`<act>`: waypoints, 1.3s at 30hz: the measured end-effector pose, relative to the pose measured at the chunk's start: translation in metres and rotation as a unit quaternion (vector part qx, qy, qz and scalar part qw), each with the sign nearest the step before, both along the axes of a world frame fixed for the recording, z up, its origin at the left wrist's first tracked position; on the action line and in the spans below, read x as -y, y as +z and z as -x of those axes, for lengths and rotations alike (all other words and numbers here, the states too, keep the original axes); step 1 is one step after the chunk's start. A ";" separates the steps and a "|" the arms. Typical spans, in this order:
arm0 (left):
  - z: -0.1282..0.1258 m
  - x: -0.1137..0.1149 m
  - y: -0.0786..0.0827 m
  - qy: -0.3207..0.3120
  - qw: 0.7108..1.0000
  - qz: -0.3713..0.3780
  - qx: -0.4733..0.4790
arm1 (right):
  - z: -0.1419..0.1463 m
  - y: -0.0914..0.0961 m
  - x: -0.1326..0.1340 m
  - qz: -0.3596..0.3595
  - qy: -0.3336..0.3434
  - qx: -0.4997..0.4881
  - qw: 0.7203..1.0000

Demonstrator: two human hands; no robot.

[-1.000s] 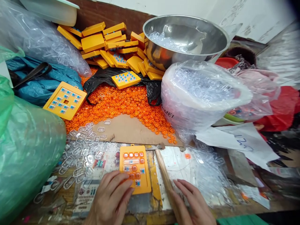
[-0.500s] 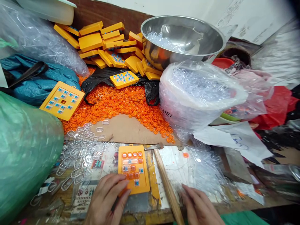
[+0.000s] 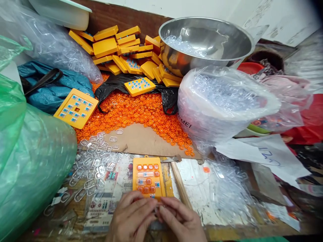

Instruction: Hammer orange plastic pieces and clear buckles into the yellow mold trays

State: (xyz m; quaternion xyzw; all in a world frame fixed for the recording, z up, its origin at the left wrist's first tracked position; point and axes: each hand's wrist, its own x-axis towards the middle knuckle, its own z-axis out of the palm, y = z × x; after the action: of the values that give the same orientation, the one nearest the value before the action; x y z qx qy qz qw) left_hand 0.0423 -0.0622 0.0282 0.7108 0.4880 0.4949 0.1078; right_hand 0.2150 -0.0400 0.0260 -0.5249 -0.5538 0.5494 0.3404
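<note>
With both hands curled at the near edge of the orange keypad tray [image 3: 148, 176] on the desk [image 3: 196, 178], left hand [image 3: 132, 218] and right hand [image 3: 180, 220] fingertips meeting, pin the tray flat and press each small cap squarely; whether they pinch anything, I cannot tell.

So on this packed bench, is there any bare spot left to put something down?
Barely. One free patch is the brown cardboard sheet, bordered behind by the heap of small orange plastic caps and in front by the yellow keypad tray. A white strip right of the wooden stick is fairly open. Clear plastic oval pieces crowd the left.
</note>
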 end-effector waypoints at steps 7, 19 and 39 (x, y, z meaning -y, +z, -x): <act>-0.005 0.002 -0.023 0.092 0.993 -0.012 -0.066 | 0.002 -0.001 -0.022 -0.055 0.043 0.073 0.995; -0.004 0.004 -0.021 0.097 0.980 0.026 -0.175 | 0.006 -0.005 -0.023 -0.160 0.032 0.126 0.979; 0.002 0.003 -0.022 0.074 0.982 -0.034 -0.171 | -0.041 0.170 -0.225 -0.448 -0.140 0.451 0.759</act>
State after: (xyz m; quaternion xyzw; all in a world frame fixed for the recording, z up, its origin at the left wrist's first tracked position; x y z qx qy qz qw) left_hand 0.0402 -0.0657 0.0061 0.7504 0.5331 0.3888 -0.0384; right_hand 0.2557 0.1849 0.1963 -0.5715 -0.7466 -0.1150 0.3205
